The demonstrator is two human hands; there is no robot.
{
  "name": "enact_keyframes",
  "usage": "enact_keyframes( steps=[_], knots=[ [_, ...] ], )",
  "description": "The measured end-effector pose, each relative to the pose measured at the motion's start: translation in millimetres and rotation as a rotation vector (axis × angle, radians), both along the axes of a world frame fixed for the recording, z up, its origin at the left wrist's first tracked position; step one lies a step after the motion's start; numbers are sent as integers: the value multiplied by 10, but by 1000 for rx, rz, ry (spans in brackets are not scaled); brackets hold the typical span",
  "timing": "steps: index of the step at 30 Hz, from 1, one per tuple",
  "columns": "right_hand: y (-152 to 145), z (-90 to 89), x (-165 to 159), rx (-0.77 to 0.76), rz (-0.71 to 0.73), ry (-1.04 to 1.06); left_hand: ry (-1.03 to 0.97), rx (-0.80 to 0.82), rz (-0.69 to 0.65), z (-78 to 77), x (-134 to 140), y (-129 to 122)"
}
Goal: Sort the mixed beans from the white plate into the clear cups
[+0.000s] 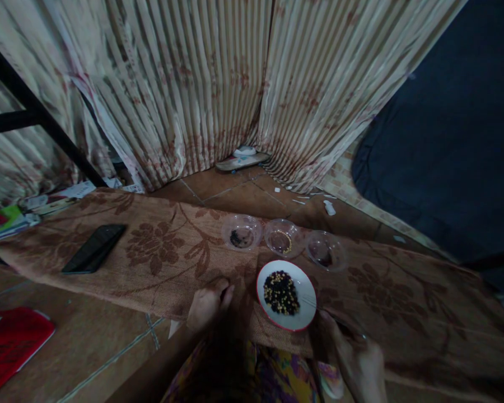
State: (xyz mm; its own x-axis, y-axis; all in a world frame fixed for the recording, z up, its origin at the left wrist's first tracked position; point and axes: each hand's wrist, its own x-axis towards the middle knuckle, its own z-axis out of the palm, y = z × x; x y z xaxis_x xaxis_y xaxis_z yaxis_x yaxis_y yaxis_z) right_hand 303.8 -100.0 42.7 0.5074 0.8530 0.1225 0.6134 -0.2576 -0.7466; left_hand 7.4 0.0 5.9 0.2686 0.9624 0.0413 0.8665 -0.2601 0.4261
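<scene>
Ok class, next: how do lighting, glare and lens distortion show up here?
Head view: dim overall, the white plate standing out brightly; head view: small glints on the clear cups; head view: dark blue fabric shows little detail; head view: folds of the curtains splay outward, suggesting wide-angle stretch.

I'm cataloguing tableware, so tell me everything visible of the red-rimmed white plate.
The plate is round and white with a thin red rim, perhaps enamel or ceramic. It sits face-up on the brown flowered cloth, with three clear cups beyond. Black and yellow grains lie mostly left of centre. Thin tines by the right hand reach over its right side; contact is unclear.
</scene>
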Motion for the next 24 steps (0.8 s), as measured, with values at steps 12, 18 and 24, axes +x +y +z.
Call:
enact_keyframes(
  steps=[12, 18, 24],
  knots=[
    [-134, -5, -63, 7, 66, -60, -49, 45, -22, -32, -8, 6],
    [-134, -60, -63, 7, 80, -51, -56, 34, -21, -22, -15, 5],
    [-127, -62, -67, -1, 67, 3, -36, 22, -16, -46, -13, 7]
  ],
)
